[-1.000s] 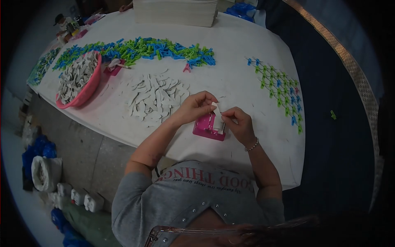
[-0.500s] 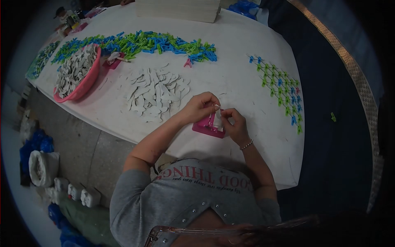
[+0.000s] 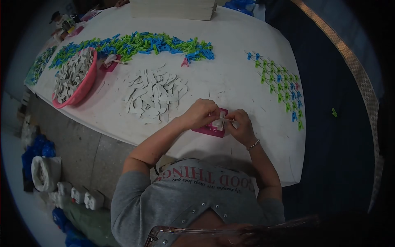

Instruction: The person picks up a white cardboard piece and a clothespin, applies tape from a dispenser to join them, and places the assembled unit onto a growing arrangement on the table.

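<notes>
White-covered worktop (image 3: pixel 230 37) spread wide. Across the far side, a long band of blue and green clips (image 3: pixel 135 43); off right, a neat grid of clips (image 3: pixel 279 86). Pink basin (image 3: pixel 84 84) at far left, heaped with pale pieces. Loose pile of pale pieces (image 3: pixel 154 94) mid-worktop. Near edge — pink jig (image 3: pixel 212 127) flat on the cloth. Left hand (image 3: pixel 200 115) and right hand (image 3: pixel 242 126) both on it, each grip pinching one small white piece (image 3: pixel 220 122) — held right over the jig.

Both hands (image 3: pixel 222 119) — white piece (image 3: pixel 219 122), pink jig (image 3: pixel 210 129)
</notes>
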{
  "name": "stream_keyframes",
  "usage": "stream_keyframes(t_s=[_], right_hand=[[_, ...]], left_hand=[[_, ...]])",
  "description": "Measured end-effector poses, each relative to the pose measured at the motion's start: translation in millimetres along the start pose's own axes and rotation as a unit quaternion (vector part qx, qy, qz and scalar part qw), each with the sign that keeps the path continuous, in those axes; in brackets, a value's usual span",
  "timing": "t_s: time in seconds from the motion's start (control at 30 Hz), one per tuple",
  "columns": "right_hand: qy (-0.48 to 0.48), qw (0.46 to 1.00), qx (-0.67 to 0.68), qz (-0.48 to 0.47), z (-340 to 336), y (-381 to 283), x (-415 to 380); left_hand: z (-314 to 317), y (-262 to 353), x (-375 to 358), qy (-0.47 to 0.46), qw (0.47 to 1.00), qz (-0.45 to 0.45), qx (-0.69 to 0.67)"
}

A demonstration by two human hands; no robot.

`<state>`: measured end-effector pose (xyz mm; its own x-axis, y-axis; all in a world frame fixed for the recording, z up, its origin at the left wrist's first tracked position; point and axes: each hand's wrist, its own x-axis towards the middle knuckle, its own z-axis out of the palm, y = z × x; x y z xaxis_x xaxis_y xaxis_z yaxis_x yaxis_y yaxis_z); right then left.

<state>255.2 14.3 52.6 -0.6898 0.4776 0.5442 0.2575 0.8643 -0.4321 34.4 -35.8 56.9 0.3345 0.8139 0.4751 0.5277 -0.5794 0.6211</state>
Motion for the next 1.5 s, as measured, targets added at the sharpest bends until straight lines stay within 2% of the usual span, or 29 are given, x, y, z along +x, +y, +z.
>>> stream_keyframes(t_s=[0.07,0.2,0.3,0.37,0.57,0.63,0.67,0.7,0.73,0.8,1.0,1.13,1.2,1.4,1.5], right_hand=[[-0.005,0.992,0.060,0.111,-6.3,-5.0,3.9],[0.020,0.980,0.131,0.148,-11.4,-9.9,13.8],[-0.005,0.975,0.171,0.144,-9.8,-9.6,16.9],[0.019,0.933,0.308,0.185,-0.5,-5.5,15.4],[0.014,0.901,0.371,0.226,15.7,-10.7,8.2],[0.023,0.916,0.344,0.206,21.3,-9.8,7.4],[0.033,0.930,0.316,0.185,24.1,-8.9,6.8],[0.032,0.930,0.316,0.185,25.9,-8.3,6.5],[0.022,0.935,0.303,0.185,27.5,-7.7,6.5],[0.011,0.939,0.290,0.184,29.8,-7.8,7.7],[-0.011,0.941,0.273,0.199,27.4,-9.7,9.9],[-0.029,0.974,0.171,0.145,16.2,-2.3,3.6],[-0.033,0.981,0.136,0.137,10.7,0.0,1.5],[-0.058,0.987,0.094,0.117,-4.2,-0.3,1.1],[-0.059,0.987,0.082,0.126,-18.1,-4.5,6.5]], left_hand=[[3.5,0.2,2.7,0.001,1.000,0.008,-0.004],[9.6,4.8,7.1,0.009,1.000,0.020,-0.013],[14.8,8.3,9.1,0.016,1.000,0.016,-0.019],[10.8,9.8,9.1,0.032,0.999,0.015,-0.027],[3.7,9.3,2.6,0.047,0.998,-0.003,-0.040],[-1.8,13.0,1.6,0.036,0.998,-0.002,-0.041],[-5.1,15.8,0.9,0.019,0.983,-0.099,-0.152],[-7.4,18.5,1.1,0.002,0.946,-0.195,-0.259],[-7.7,16.9,2.0,0.003,0.946,-0.195,-0.260],[-9.0,10.0,5.4,0.027,0.926,-0.152,-0.343],[-12.0,-1.9,2.0,0.003,0.948,-0.121,-0.295],[-13.3,2.7,-5.3,-0.027,0.955,-0.147,-0.258],[-9.4,5.4,-5.0,-0.020,0.980,-0.116,-0.161],[1.6,6.4,2.3,-0.011,0.994,-0.071,-0.078],[2.2,12.3,7.2,-0.045,0.991,-0.107,-0.073]])
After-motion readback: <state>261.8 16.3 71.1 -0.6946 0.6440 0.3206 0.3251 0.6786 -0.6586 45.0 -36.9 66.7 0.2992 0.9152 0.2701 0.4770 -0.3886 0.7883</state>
